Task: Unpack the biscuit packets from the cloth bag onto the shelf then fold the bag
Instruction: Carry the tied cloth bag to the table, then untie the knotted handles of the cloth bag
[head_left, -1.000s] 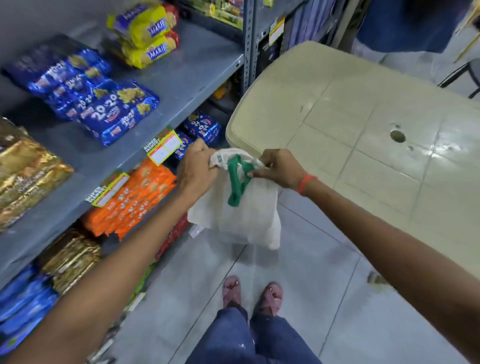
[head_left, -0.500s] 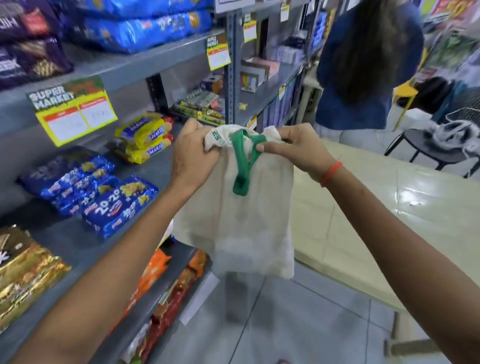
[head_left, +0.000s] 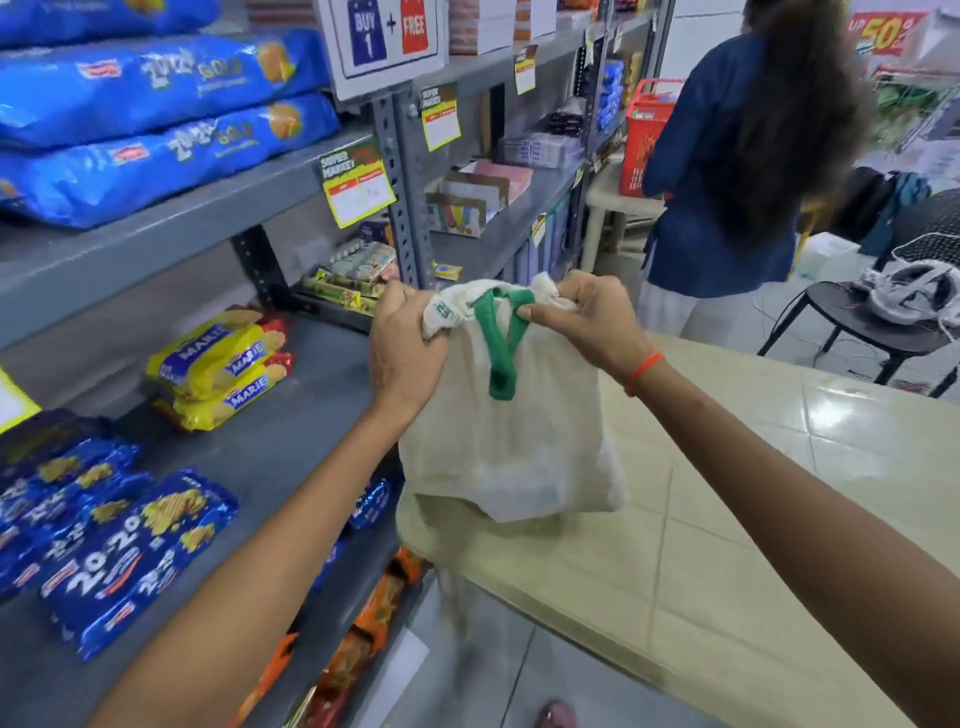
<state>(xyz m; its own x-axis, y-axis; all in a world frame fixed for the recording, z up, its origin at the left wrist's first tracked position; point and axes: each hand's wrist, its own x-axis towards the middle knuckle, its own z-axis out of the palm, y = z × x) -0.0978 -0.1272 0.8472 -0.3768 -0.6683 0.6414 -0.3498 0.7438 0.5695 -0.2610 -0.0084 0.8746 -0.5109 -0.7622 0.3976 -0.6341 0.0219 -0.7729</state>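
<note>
A cream cloth bag (head_left: 514, 441) with green handles (head_left: 501, 353) hangs in the air between the shelf and a table. My left hand (head_left: 405, 353) grips the bunched top of the bag on its left side. My right hand (head_left: 587, 322) pinches the top on the right, next to the green handles. The bag hangs limp and looks flat. On the grey shelf (head_left: 291, 447) lie yellow Marie biscuit packets (head_left: 223, 364) and dark blue 20-20 biscuit packets (head_left: 124, 556).
A beige plastic table (head_left: 753, 519) stands to the right, under the bag. Large blue packs (head_left: 156, 119) fill the upper shelf. A person in a blue top (head_left: 737, 171) stands ahead by a red basket (head_left: 649, 135). A black stool (head_left: 872, 322) holds white gear.
The view has tilted up from the floor to the shelves. Both hands have lifted the bag higher, keeping the same grip on its top.
</note>
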